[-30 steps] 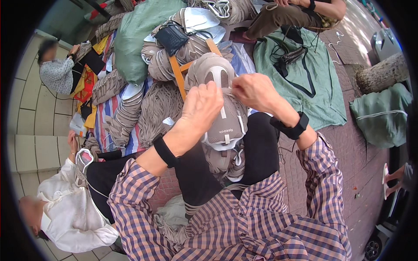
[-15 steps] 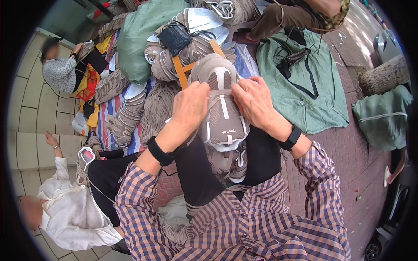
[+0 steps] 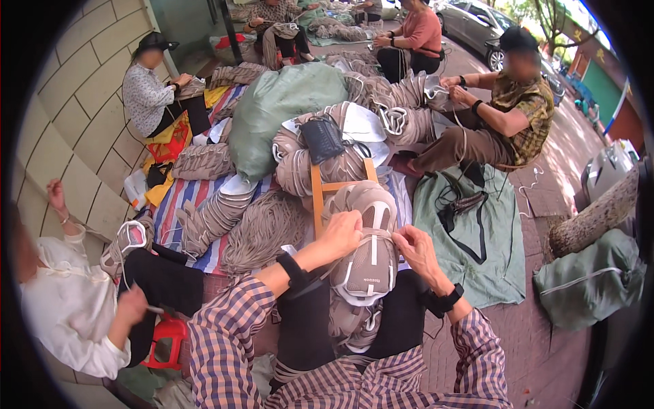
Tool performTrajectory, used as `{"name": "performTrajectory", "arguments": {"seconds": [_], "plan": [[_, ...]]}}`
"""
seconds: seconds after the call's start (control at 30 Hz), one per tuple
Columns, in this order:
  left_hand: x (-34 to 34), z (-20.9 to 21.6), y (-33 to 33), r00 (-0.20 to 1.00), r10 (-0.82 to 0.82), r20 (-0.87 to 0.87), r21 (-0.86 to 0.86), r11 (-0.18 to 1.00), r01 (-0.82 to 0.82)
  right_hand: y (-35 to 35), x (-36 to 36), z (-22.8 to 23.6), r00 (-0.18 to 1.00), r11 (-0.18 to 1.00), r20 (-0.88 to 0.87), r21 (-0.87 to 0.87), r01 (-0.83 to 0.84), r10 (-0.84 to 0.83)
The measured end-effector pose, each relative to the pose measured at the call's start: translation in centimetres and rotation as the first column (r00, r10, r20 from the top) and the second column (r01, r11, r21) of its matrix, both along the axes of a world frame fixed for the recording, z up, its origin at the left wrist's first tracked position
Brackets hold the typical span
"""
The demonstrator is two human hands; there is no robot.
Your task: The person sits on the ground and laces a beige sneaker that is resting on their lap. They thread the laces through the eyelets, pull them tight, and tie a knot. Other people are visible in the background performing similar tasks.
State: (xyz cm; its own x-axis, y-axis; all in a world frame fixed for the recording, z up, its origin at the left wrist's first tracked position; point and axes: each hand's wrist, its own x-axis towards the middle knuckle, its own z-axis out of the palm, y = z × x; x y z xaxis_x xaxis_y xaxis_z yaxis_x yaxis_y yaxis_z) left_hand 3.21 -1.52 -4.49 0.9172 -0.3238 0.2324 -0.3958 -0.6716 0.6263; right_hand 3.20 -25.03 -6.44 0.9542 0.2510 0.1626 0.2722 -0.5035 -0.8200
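A bundle of beige-grey shoe uppers (image 3: 368, 271) with white trim stands between my knees, toe end away from me. A flat beige lace (image 3: 375, 234) runs across the front upper. My left hand (image 3: 343, 234) is closed, pinching the lace at the upper's left side, its knuckles partly over the mesh. At the right edge my right hand (image 3: 415, 249) pinches the lace between thumb and fingers. The lace looks stretched between both hands. Behind the bundle rises a wooden frame (image 3: 317, 198), like a small chair or stool back.
Stacked uppers (image 3: 216, 217), a heap of laces (image 3: 267, 228) and a green sack (image 3: 286, 102) lie on a striped sheet (image 3: 172, 204). A black bag (image 3: 322, 140) rests beyond the frame. Right of me spreads a green cloth (image 3: 501, 273). Several co-workers sit around, one on a red stool (image 3: 165, 341).
The view has tilted up, showing more co-workers and a car. My left hand has come in closer over the upper. The left co-worker's hand has moved away from the upper on their knee.
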Motion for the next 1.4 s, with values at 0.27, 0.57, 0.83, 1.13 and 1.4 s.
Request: {"name": "performTrajectory", "arguments": {"seconds": [0.27, 0.57, 0.83, 1.13, 1.4], "plan": [[-3.5, 1.3, -3.4, 0.893, -0.082, 0.443, 0.196, 0.981, -0.007, 1.2, -3.2, 1.7, 0.997, 0.997, 0.032, -0.001, -0.072, 0.072], [-4.9, 0.8, -2.9, 0.913, -0.146, 0.382, 0.159, 0.983, 0.091, -1.7, -2.0, 0.6, 0.985, 0.981, -0.098, 0.117, 0.153, -0.141], [-4.9, 1.0, -3.2, 0.903, -0.127, 0.411, 0.194, 0.980, 0.050, -0.1, -0.4, 1.1, 1.000, 0.998, 0.011, -0.068, 0.010, -0.009], [-4.9, 0.8, -3.4, 0.910, -0.142, 0.389, 0.265, 0.964, 0.037, 2.2, 0.2, 0.6, 0.821, 0.918, 0.529, -0.397, 0.017, 0.213], [-7.5, 2.8, -3.0, 0.898, 0.185, 0.399, 0.360, 0.869, -0.339, 1.7, -2.9, 1.1, 0.946, 0.992, 0.318, -0.074, 0.098, -0.069]]}}
